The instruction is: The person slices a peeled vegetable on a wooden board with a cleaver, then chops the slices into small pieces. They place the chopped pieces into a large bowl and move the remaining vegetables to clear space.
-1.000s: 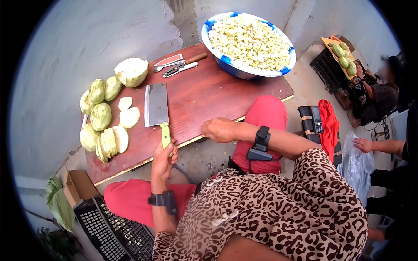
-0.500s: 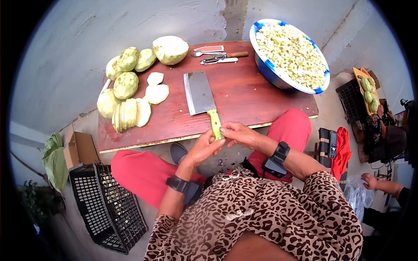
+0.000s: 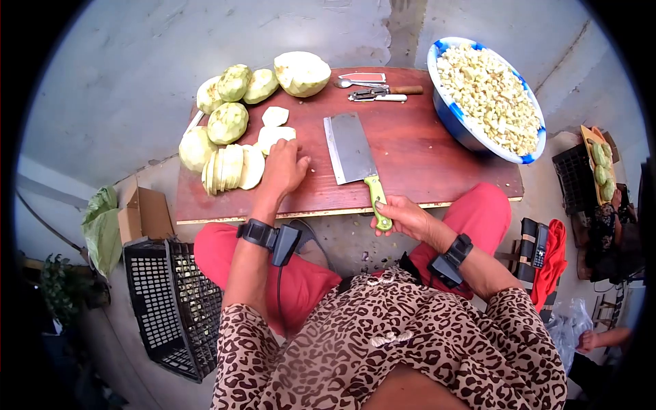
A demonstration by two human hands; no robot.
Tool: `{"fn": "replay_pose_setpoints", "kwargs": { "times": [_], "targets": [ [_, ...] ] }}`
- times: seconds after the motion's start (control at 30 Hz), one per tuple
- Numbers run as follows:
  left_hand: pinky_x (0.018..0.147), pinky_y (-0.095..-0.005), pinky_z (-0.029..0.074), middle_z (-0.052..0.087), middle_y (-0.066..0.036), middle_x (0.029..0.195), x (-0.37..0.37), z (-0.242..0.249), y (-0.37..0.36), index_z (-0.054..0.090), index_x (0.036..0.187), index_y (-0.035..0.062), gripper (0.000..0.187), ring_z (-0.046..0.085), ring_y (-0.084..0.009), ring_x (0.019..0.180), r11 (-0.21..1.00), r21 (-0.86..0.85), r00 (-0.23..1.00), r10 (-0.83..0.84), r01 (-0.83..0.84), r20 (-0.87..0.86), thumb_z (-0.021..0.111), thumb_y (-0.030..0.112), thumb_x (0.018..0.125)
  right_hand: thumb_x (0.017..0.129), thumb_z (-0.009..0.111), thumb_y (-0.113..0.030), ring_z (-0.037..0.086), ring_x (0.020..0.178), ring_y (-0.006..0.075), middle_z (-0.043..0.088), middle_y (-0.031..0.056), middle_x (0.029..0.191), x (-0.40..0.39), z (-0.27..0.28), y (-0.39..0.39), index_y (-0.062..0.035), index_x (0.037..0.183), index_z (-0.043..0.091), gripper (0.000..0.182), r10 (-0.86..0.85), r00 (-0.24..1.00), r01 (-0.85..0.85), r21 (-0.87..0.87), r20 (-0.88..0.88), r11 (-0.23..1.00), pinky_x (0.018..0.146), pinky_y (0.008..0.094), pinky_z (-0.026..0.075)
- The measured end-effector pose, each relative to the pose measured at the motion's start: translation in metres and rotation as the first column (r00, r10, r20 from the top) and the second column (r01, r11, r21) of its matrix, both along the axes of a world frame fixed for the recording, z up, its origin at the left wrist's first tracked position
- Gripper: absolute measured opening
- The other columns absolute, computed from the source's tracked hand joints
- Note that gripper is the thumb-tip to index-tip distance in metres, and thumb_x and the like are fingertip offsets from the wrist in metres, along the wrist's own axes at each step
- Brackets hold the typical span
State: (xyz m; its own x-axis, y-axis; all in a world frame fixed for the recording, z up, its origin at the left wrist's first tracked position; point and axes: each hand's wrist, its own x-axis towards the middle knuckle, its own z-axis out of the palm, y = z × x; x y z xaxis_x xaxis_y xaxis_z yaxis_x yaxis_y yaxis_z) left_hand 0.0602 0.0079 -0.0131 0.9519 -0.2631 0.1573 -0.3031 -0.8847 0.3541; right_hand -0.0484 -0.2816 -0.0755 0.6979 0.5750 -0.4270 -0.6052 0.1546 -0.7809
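My right hand (image 3: 403, 217) is closed round the end of the green handle of a cleaver (image 3: 352, 147), whose wide blade lies on the red-brown table (image 3: 410, 164). Over at the left, my left hand (image 3: 284, 169) has its fingertips at the edge of a pale peeled slice (image 3: 272, 137), the thumb held apart. A smaller slice (image 3: 275, 116) lies just behind it. Beside my left hand, a row of cut slices (image 3: 225, 169) leans together. Several peeled, pale green round vegetables (image 3: 227, 123) and a large cut piece (image 3: 302, 74) sit at the back left.
A blue and white basin (image 3: 447, 113) heaped with diced pieces (image 3: 488, 99) stands at the back right. Peelers (image 3: 376, 94) and a spoon (image 3: 345, 83) lie at the rear. Black crates (image 3: 164, 307) and a cardboard box (image 3: 145, 213) stand left; another person's hand (image 3: 588, 340) is at right.
My left hand has left the cleaver handle and moved forward and left to the slices. My right hand keeps hold of the handle. The view has shifted slightly.
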Motion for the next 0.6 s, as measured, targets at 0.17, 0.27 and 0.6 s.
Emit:
{"fn": "replay_pose_setpoints", "kwargs": {
  "times": [0.17,0.27,0.6],
  "targets": [
    [0.096,-0.0482,0.039,0.057,-0.019,0.118,0.039,0.006,0.016,0.059,0.122,0.0087,0.053,0.052,-0.0376,0.112,0.918,0.355,0.985,0.169,-0.174,0.045,0.076,0.034,0.078,0.098,0.058,-0.044,0.068,0.075,0.0155,0.067,0.007,0.095,-0.003,-0.003,0.001,-0.0077,0.114,0.053,0.039,0.02,0.999,-0.017,-0.073,0.043,0.997,0.06,0.0241,0.051],
    [0.099,-0.051,0.034,0.058,-0.019,0.118,0.053,0.0,0.021,0.056,0.128,0.0122,0.067,0.054,-0.0379,0.112,0.891,0.4,0.973,0.231,-0.212,0.002,0.078,0.046,0.075,0.098,0.058,-0.044,0.068,0.075,0.0151,0.068,0.0069,0.094,-0.004,0.0,0.003,-0.007,0.114,0.054,0.041,0.024,0.998,-0.019,-0.085,0.058,0.996,0.059,0.0234,0.05],
    [0.108,-0.0572,0.022,0.052,-0.019,0.129,0.046,0.001,0.0,0.059,0.128,0.0154,0.068,0.046,-0.039,0.124,0.953,0.26,0.979,0.184,-0.154,-0.092,0.081,0.046,0.071,0.097,0.052,-0.056,0.067,0.066,0.017,0.066,0.0082,0.083,-0.003,-0.001,0.003,-0.0049,0.105,0.057,0.052,0.0,0.997,0.0,-0.003,0.075,1.0,0.052,0.0239,0.047]
  ]
}}
